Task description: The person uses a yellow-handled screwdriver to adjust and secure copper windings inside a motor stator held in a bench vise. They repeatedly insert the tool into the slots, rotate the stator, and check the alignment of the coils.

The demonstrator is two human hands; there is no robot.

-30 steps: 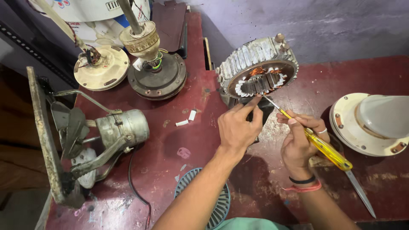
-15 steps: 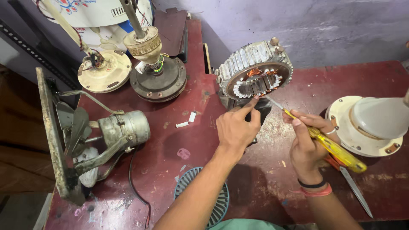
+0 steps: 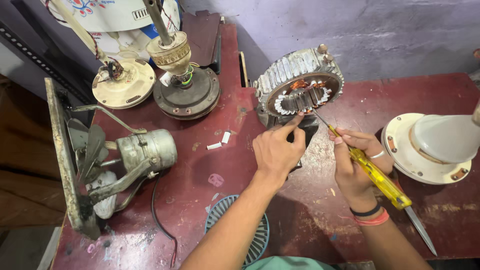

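Pinching at the near rim of a fan stator (image 3: pixel 300 90) with fingertips drawn together, the left hand (image 3: pixel 275 152) touches the toothed inner ring where copper windings show. The stator stands tilted on edge at the far middle of the dark red desk (image 3: pixel 200 165). Just right of it, the right hand (image 3: pixel 357 167) is closed around a yellow-handled screwdriver (image 3: pixel 377 177), whose thin shaft points up-left into the stator's opening beside the left fingertips. To the right lies a cream fan cover (image 3: pixel 430 147). At the left sits a grey exhaust fan motor (image 3: pixel 145 150) in its frame, with two more fan motors beyond it.
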